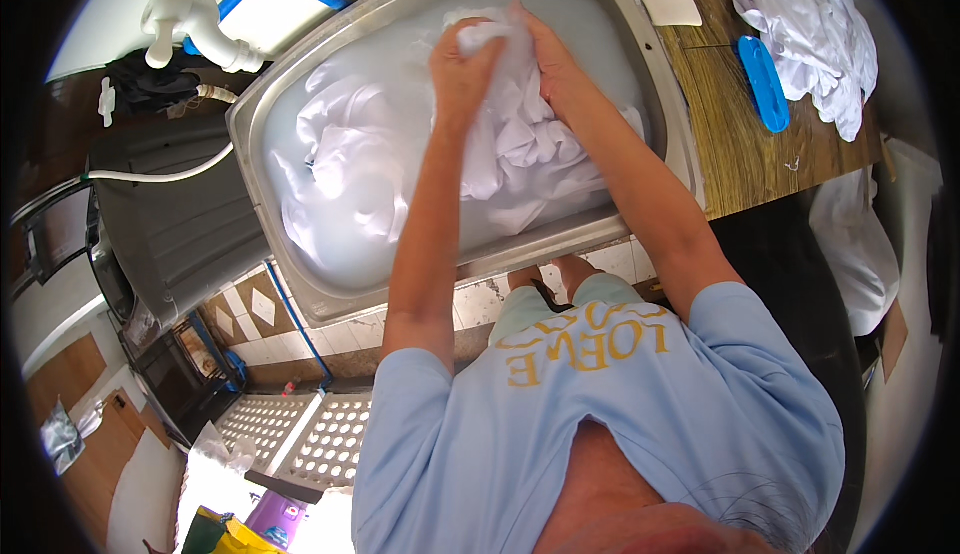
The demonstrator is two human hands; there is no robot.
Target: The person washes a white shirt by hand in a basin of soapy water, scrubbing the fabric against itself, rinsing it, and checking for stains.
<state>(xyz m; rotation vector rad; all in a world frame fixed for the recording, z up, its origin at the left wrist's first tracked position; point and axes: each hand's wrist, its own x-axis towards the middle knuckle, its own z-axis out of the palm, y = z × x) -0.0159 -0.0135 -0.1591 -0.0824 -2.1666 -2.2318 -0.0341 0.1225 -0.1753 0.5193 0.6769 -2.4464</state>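
Both hands, left hand [462, 59] and right hand [548, 59], grip pinching 1 bunched fold of soaked white cloth [500, 144], rubbing it above milky water inside the rectangular steel sink [300, 284].

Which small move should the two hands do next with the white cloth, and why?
Probably rub the bunched part between both fists. The left hand and right hand both grip the wet white cloth above the cloudy water in the steel sink.
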